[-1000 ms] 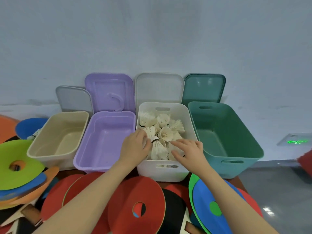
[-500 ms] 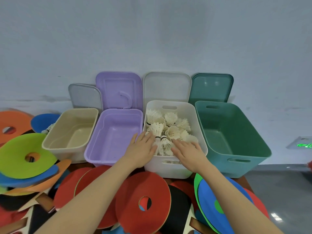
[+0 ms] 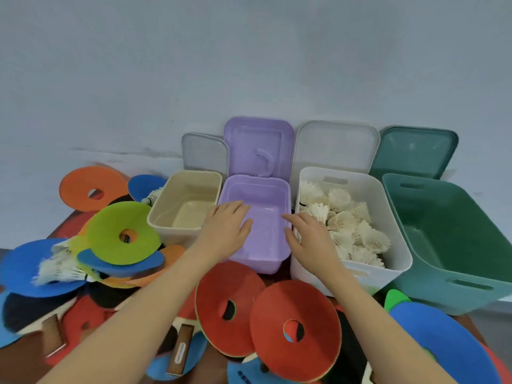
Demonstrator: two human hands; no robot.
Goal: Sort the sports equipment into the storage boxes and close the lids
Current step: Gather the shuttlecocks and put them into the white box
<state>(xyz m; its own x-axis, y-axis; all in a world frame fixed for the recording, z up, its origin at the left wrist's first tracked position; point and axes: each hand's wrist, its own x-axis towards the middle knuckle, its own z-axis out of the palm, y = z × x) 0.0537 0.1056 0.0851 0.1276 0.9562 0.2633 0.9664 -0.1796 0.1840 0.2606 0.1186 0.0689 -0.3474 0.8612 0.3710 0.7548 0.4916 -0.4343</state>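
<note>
No writing can be read on anything here. Four open boxes stand in a row against the wall, each with its lid propped upright behind it. The green box (image 3: 448,239), far right and largest, holds nothing that shows. The white box (image 3: 388,261) beside it is heaped with white shuttlecocks (image 3: 346,225). The purple box (image 3: 260,231) in the middle and the small beige box (image 3: 185,209) at the left show bare floors. Nearer, flat discs (image 3: 295,328) with round holes, red, blue, green and orange, lie piled over table-tennis bats (image 3: 180,353); more shuttlecocks (image 3: 59,268) rest on a blue disc at the left. The left hand (image 3: 225,228) lies over the purple box's left rim, fingers straight and slightly spread. The right hand (image 3: 310,236) hovers over the seam between the purple and white boxes, fingers extended, holding nothing.
</note>
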